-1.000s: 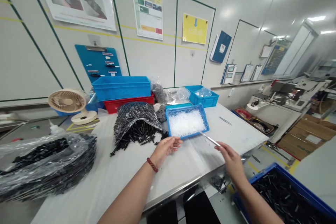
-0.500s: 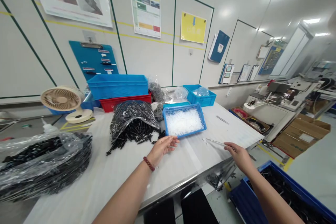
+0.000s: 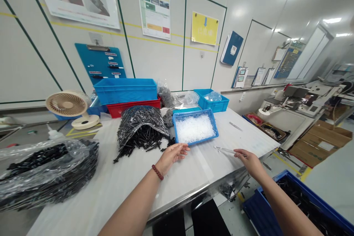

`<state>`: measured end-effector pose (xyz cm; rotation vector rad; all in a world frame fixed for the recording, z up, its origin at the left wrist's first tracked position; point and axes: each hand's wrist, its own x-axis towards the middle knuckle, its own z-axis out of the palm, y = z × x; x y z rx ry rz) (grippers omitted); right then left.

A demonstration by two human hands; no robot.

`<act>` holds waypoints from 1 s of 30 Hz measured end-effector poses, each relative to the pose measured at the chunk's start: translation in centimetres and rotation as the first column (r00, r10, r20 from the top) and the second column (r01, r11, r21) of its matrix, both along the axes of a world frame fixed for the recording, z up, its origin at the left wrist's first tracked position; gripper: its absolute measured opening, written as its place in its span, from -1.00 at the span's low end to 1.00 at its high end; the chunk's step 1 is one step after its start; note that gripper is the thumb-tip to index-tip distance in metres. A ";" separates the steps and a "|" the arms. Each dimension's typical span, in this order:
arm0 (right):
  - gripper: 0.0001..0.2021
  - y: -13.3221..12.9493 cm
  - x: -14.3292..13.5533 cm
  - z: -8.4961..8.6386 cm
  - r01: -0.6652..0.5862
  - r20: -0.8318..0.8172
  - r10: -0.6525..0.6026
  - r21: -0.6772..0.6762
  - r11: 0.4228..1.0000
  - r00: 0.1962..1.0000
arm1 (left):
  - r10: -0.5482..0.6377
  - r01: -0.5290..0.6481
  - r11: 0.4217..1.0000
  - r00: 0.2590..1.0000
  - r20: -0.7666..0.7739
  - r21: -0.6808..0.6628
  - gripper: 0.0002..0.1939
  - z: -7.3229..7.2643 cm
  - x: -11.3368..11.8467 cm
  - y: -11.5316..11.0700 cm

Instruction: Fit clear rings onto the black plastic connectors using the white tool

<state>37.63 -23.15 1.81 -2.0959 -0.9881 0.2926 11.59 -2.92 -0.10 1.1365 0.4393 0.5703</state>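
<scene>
My left hand (image 3: 173,156), with a dark red bead bracelet (image 3: 157,172) at the wrist, is at the near left corner of a blue tray (image 3: 197,142) of small white pieces (image 3: 195,128). Its fingers are curled together; whether anything is between them is too small to tell. My right hand (image 3: 247,159) pinches thin metal tweezers (image 3: 226,150), whose tips point left, low over the white table near a tiny clear piece. Left of the tray, black rod-like parts (image 3: 148,136) spill from a clear bag (image 3: 138,118).
A second bag of black parts (image 3: 49,173) lies at the left, by a beige fan (image 3: 68,104). Behind stand a blue bin (image 3: 125,92) on a red bin (image 3: 116,110) and another blue bin (image 3: 215,105). Another tweezers-like tool (image 3: 235,126) lies right. A dark blue crate (image 3: 257,210) stands below.
My right hand and the tweezers have shifted slightly left. My left hand stays by the tray corner. The whole view has moved a little.
</scene>
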 end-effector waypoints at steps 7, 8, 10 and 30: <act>-0.68 2.0 0.5 -1.6 0.000 -0.123 0.005 0.040 0.999 0.992 | -0.005 0.005 1.000 1.000 -0.002 0.003 -0.54 -0.1 0.0 0.1; -0.65 2.0 0.6 -1.7 0.007 -0.137 0.000 0.049 0.999 0.991 | -0.006 0.006 1.000 1.000 0.001 0.004 -0.55 -0.1 0.0 0.1; -0.59 1.7 0.6 -1.5 0.019 -0.155 -0.008 0.067 0.998 0.988 | -0.006 0.006 1.000 1.000 0.005 0.002 -0.55 -0.2 -0.1 0.2; -0.84 0.1 -0.2 2.4 0.011 0.041 -0.007 -0.104 0.995 0.999 | -0.026 0.026 1.000 1.000 -0.010 0.012 -0.53 0.0 0.0 0.1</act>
